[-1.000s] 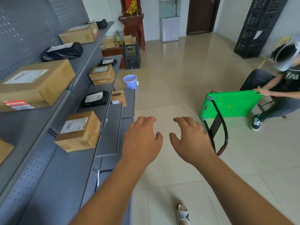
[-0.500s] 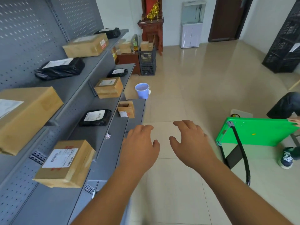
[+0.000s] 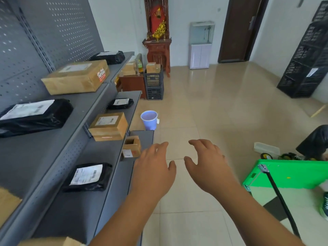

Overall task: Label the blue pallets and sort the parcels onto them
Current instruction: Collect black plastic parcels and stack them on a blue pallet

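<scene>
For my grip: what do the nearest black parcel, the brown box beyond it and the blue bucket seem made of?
The black parcel looks like glossy, wrinkled plastic film; the brown box, matte cardboard with folded edges; the blue bucket, probably smooth plastic.

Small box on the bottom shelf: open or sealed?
Open: the small box has a gap in its top, and its dark inside shows through.

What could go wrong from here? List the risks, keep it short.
1. The small open box sits near a shelf edge, close to the left hand; a careless reach might knock it off.
2. The green cart and its black handle stand beside the right hand; a step that way might catch them.
3. The bucket stands on the floor ahead, a possible trip hazard.
</scene>
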`<state>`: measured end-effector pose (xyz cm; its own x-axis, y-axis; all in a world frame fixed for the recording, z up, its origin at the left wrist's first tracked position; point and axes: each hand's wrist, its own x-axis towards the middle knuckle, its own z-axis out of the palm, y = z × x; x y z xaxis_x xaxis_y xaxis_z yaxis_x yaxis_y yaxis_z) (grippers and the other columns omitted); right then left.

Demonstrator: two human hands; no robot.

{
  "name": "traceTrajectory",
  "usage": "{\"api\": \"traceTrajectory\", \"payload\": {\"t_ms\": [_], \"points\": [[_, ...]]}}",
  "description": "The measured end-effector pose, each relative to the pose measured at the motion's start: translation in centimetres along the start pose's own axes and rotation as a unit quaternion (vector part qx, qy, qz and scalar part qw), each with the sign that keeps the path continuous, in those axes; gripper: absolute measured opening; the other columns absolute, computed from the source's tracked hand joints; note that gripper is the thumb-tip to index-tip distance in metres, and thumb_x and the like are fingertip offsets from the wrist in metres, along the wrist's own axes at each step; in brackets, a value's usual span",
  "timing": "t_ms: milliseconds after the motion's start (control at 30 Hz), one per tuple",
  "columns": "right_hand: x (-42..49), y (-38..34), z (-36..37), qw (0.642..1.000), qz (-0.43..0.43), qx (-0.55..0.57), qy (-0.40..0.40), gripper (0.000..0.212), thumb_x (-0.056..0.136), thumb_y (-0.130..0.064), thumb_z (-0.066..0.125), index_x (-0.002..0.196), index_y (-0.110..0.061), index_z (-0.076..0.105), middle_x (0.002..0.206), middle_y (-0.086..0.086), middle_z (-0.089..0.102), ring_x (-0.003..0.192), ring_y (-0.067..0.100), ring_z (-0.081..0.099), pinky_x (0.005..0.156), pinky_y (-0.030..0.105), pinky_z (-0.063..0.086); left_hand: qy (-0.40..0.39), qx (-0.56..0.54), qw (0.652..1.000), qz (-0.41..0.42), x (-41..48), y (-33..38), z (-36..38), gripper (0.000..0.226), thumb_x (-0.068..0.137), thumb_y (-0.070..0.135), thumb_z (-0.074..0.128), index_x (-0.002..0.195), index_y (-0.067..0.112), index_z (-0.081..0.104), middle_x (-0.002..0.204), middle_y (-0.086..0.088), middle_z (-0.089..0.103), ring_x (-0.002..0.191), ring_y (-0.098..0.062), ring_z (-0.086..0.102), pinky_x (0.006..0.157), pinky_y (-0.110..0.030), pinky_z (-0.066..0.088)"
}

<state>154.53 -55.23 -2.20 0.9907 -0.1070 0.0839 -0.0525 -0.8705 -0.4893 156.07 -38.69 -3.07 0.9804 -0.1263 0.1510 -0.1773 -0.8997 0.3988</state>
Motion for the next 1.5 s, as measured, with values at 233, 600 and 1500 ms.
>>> {"api": "traceTrajectory", "payload": {"t_ms": [233, 600, 1500], "points": [[10.0, -0.9, 2.3, 1.0, 0.0, 0.028, -0.007, 0.054, 0.096, -0.04, 0.056, 0.148, -0.028, 0.045, 0.151, -0.007, 0.045, 0.136, 0.022, 0.042, 0.109, 0.042, 0.04, 0.002, -0.004, 1.0, -0.013, 8.9, -2.9, 0.3, 0.056, 0.099, 0.041, 0.054, 0.152, 0.034, 0.038, 0.152, 0.007, 0.045, 0.139, -0.019, 0.04, 0.109, -0.041, 0.04], [28.0, -4.1, 5.1, 0.985, -0.133, 0.083, -0.076, 0.05, 0.095, -0.035, 0.059, 0.144, -0.025, 0.05, 0.142, 0.0, 0.051, 0.127, 0.029, 0.047, 0.1, 0.044, 0.045, 0.072, 0.034, 0.988, -0.129, 22.7, -5.8, -0.4, 0.054, 0.097, 0.038, 0.055, 0.149, 0.03, 0.042, 0.147, 0.006, 0.048, 0.132, -0.021, 0.045, 0.103, -0.04, 0.042], [36.9, -32.1, 16.1, 0.801, -0.495, 0.211, -0.263, 0.048, 0.098, -0.042, 0.055, 0.144, -0.033, 0.047, 0.145, -0.01, 0.049, 0.13, 0.009, 0.047, 0.091, 0.022, 0.031, 0.427, 0.097, 0.781, -0.446, 20.7, -21.3, -13.1, 0.045, 0.095, 0.039, 0.062, 0.137, 0.026, 0.057, 0.137, 0.002, 0.056, 0.12, -0.026, 0.051, 0.097, -0.041, 0.046]]}}
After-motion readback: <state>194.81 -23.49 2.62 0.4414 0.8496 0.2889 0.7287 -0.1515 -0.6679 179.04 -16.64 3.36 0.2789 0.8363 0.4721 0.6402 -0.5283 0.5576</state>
